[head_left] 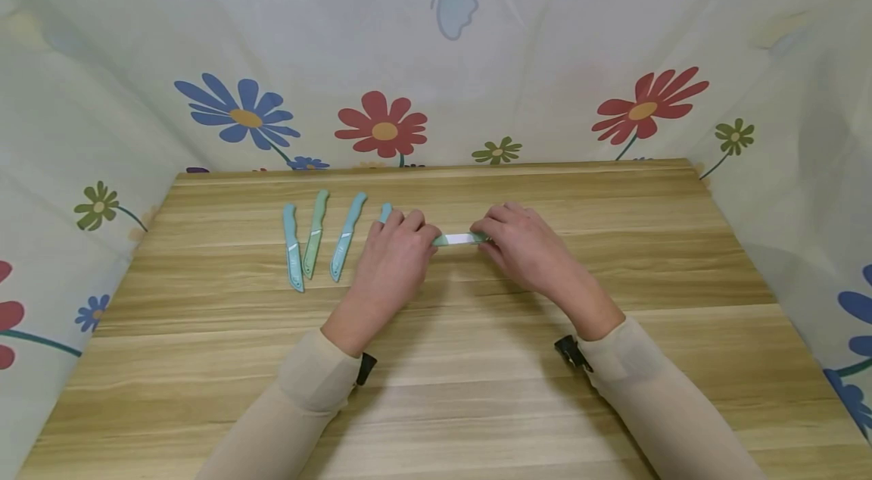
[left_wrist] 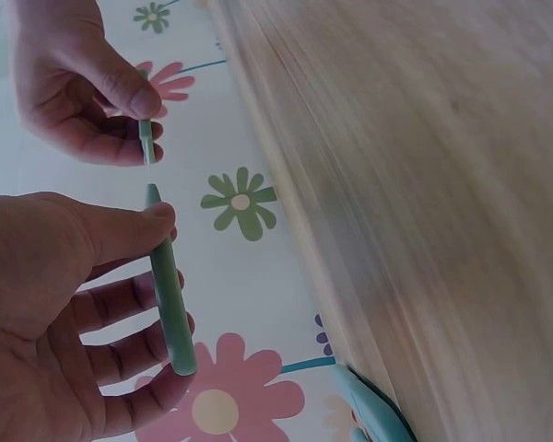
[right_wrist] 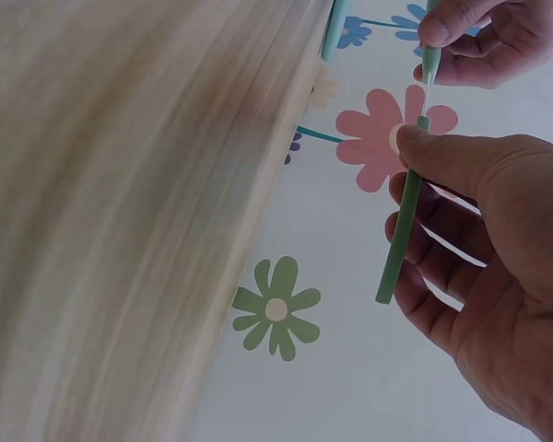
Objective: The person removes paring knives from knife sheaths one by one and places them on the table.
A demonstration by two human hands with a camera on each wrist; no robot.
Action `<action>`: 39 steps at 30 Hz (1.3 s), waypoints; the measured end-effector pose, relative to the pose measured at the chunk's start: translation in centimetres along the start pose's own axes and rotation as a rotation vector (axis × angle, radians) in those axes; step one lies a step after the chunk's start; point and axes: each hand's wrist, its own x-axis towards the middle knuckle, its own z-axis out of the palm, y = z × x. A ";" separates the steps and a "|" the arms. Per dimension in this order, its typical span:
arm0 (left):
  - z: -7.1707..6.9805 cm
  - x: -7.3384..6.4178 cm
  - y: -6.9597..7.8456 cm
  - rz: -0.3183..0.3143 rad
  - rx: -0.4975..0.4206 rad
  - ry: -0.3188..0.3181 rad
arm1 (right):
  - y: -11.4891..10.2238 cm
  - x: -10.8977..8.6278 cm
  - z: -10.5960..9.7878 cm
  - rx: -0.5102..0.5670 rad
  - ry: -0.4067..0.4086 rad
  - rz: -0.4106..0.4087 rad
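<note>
Above the wooden table, both hands hold a green paring knife (head_left: 459, 239), a pale stretch of blade showing between them. My left hand (head_left: 398, 257) pinches its rounded handle (left_wrist: 170, 304) between thumb and fingers. At the other end, my right hand (head_left: 521, 241) grips the green sheath (right_wrist: 404, 226), drawn partly off the blade. Left of the hands lie sheathed knives: a blue knife (head_left: 293, 245), a light green knife (head_left: 316, 234) and another blue knife (head_left: 348, 236). One more blue knife (head_left: 386, 212) is mostly hidden behind my left hand.
The wooden table (head_left: 477, 389) reaches back to a white curtain (head_left: 559, 48) printed with flowers and a butterfly. This curtain also hangs along both sides. Dark straps or mounts sit at both wrists, by the beige sleeves (head_left: 654, 374).
</note>
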 end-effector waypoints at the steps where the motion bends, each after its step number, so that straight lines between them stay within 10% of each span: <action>1: 0.0 0.0 0.0 -0.003 -0.003 -0.001 | 0.0 0.0 0.0 0.000 -0.002 0.002; 39: -0.2 0.0 -0.4 -0.030 0.003 0.002 | 0.6 -0.2 -0.2 0.003 0.011 0.001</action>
